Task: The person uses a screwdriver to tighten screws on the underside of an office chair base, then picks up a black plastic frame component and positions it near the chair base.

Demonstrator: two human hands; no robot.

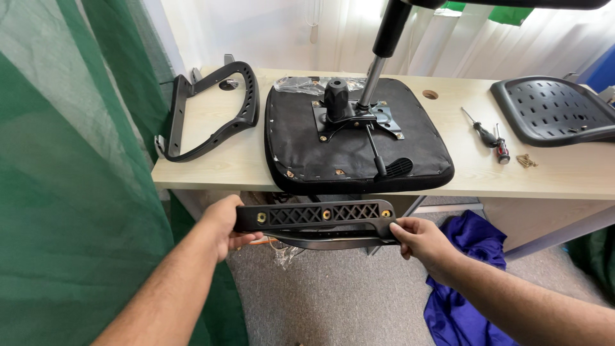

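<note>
A black plastic armrest (317,221) with a lattice underside and brass screw holes is held level in front of the table edge. My left hand (225,225) grips its left end and my right hand (419,238) grips its right end. Just beyond it, an upside-down black chair seat (301,144) lies on the wooden table (512,170), with a metal tilt mechanism (352,115) and a gas cylinder (383,45) standing up from it.
A second black armrest (221,112) lies on the table's left side. A perforated black backrest (554,109) sits at the far right, with a screwdriver (490,136) and loose screws (526,160) near it. Green fabric (70,192) hangs left; blue cloth (464,282) lies on the carpet.
</note>
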